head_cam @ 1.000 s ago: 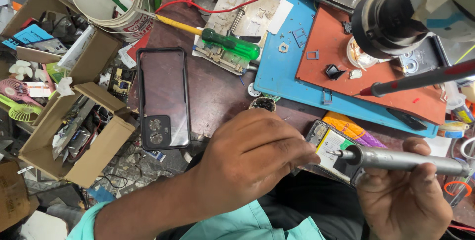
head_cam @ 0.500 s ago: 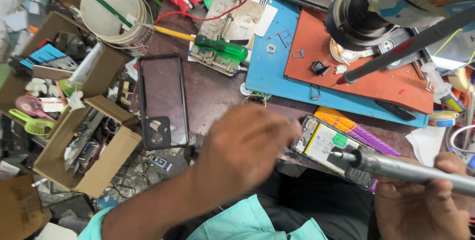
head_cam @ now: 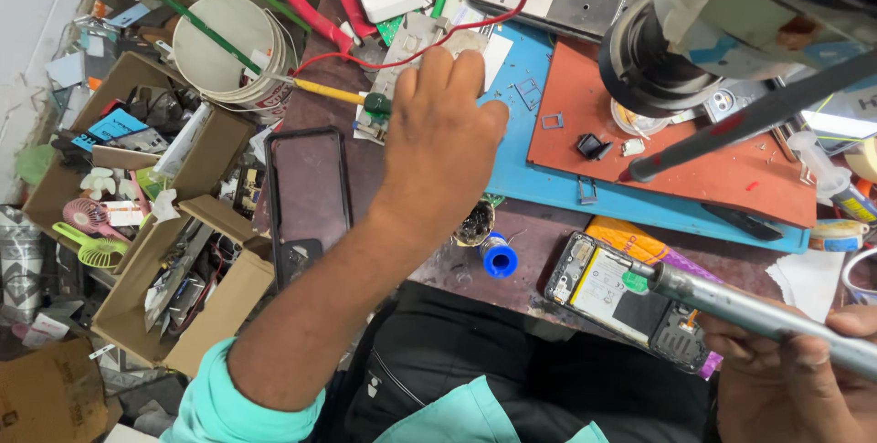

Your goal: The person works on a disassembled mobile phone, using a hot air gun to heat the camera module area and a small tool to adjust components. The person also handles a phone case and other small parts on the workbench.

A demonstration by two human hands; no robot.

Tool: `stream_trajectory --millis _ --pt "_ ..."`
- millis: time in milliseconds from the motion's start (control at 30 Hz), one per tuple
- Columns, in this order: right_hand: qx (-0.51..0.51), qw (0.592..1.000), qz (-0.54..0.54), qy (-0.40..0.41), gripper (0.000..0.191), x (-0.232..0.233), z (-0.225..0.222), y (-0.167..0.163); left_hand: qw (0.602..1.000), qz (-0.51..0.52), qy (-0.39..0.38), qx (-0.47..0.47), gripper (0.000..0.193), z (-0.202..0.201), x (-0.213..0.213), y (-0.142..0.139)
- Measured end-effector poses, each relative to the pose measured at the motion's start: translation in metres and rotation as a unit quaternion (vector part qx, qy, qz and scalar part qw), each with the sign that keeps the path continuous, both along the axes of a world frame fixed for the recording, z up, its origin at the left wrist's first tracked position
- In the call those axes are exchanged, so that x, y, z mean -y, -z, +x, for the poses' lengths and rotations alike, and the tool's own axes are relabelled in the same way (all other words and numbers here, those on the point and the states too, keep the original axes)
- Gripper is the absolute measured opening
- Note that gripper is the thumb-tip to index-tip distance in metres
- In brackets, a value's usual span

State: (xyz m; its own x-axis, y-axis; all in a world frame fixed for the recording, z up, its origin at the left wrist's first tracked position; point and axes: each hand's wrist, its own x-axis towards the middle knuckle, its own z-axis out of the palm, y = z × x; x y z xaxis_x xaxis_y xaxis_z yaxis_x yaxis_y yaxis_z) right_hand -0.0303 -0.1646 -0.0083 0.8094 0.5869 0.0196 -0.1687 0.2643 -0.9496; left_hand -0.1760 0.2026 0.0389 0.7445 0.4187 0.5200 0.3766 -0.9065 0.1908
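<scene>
My left hand point(head_cam: 445, 137) reaches forward over a circuit board point(head_cam: 402, 50) and covers the handle of a green screwdriver point(head_cam: 375, 103), whose yellow shaft sticks out to the left. Whether the fingers grip it is hidden. My right hand point(head_cam: 804, 379), at the bottom right, is closed around a grey metal tool point(head_cam: 731, 308) with a green tip. That tip hovers over an opened phone point(head_cam: 612, 292) lying at the table's front edge. A black phone case point(head_cam: 306, 196) lies left of my left forearm.
A blue mat point(head_cam: 548, 178) carries a red-brown mat point(head_cam: 703, 164) with small parts. A microscope head point(head_cam: 667, 50) hangs above it. A white tub point(head_cam: 228, 46), red pliers point(head_cam: 315, 0) and cardboard boxes point(head_cam: 137, 260) of parts crowd the left. A blue cap point(head_cam: 500, 260) and a small tin point(head_cam: 475, 222) sit near the front.
My left hand has moved from the near table edge forward onto the green screwdriver and circuit board, uncovering the small tin and blue cap. My right hand keeps the tool over the opened phone.
</scene>
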Motion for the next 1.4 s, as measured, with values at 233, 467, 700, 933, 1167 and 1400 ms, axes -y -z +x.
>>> stream_trajectory --millis 233,467,700,933,1167,1400 --pt "-0.005 1.000 -0.010 0.016 0.022 -0.018 0.007 0.012 0.998 -0.010 0.009 0.060 0.007 0.010 -0.018 0.011" --pt "0.006 1.000 -0.013 0.007 0.024 -0.019 0.003 0.007 0.997 0.052 -0.041 -0.035 0.004 0.069 -0.047 0.041" --pt "0.013 0.999 0.050 0.003 0.024 -0.012 -0.002 0.005 0.995 0.087 0.002 -0.045 0.002 0.077 -0.043 0.033" --pt "0.007 0.998 0.067 0.000 0.018 -0.009 -0.010 -0.007 0.994 -0.068 0.074 -0.040 0.014 -0.003 0.012 -0.004" --pt "0.005 0.999 0.050 0.008 0.020 -0.017 -0.020 -0.031 0.984 0.009 0.155 -0.089 0.008 -0.023 0.010 -0.009" --pt "0.011 0.997 0.073 0.025 0.018 -0.012 -0.022 -0.039 0.968 0.129 0.190 -0.097 0.009 -0.018 0.007 -0.011"
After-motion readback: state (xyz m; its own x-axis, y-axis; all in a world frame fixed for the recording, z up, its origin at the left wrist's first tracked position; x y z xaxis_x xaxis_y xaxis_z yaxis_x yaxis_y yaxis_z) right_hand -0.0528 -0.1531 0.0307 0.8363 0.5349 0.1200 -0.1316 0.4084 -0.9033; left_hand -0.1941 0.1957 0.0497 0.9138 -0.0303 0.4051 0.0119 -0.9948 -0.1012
